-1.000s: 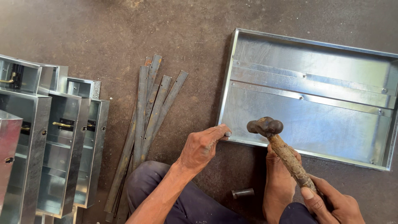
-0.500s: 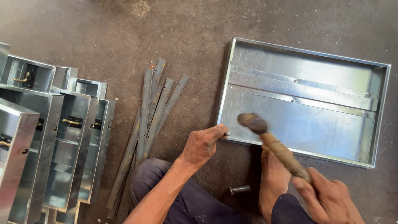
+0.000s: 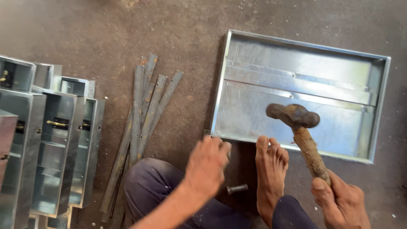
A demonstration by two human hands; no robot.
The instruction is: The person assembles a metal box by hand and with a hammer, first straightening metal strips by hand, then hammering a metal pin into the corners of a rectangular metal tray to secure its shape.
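Note:
A shallow galvanised sheet-metal tray (image 3: 383, 85) lies on the dark floor at the right. My right hand (image 3: 339, 202) grips the worn wooden handle of a rusty hammer (image 3: 296, 121), whose head hangs raised over the tray's near part. My left hand (image 3: 207, 163) rests with curled fingers at the tray's near left corner; whether it pinches something small there is hidden. My bare foot (image 3: 270, 171) presses against the tray's near edge. A short dark metal punch (image 3: 237, 188) lies on the floor between hand and foot.
Several flat metal strips (image 3: 142, 123) lie fanned on the floor left of the tray. Several open sheet-metal boxes (image 3: 51, 140) are stacked side by side at the far left. My knee in dark trousers (image 3: 152, 186) is at the bottom centre.
The hammer head dropped toward the tray's near left corner, then swung up and to the right. My left hand stayed at that corner.

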